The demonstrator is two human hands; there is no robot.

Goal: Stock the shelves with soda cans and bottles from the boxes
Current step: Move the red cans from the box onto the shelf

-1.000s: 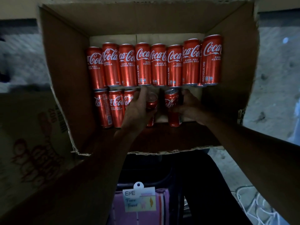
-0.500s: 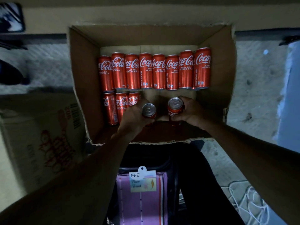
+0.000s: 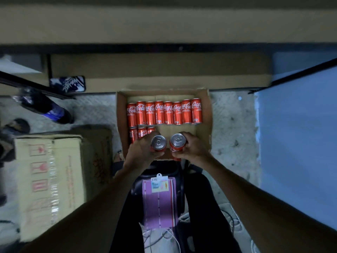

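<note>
An open cardboard box [image 3: 204,114] lies on the floor ahead of me. Several red Coca-Cola cans [image 3: 164,113] fill its far row, and three more red cans [image 3: 141,133] lie at its near left. My left hand [image 3: 141,152] grips one red can [image 3: 158,142], its silver top facing me. My right hand [image 3: 192,149] grips a second red can [image 3: 177,141], held the same way. Both cans are lifted above the box's near edge, side by side and almost touching.
A closed cardboard carton [image 3: 49,179] stands at my left. A dark bottle with a blue label [image 3: 49,110] lies on the floor beyond it. A low cardboard-lined shelf [image 3: 160,70] runs behind the box. A blue surface [image 3: 299,143] lies at the right. White cables [image 3: 164,236] trail near my legs.
Both hands have lifted a can each out of the box's near row and drawn them toward me. My view has pulled back, so the box looks smaller and farther.
</note>
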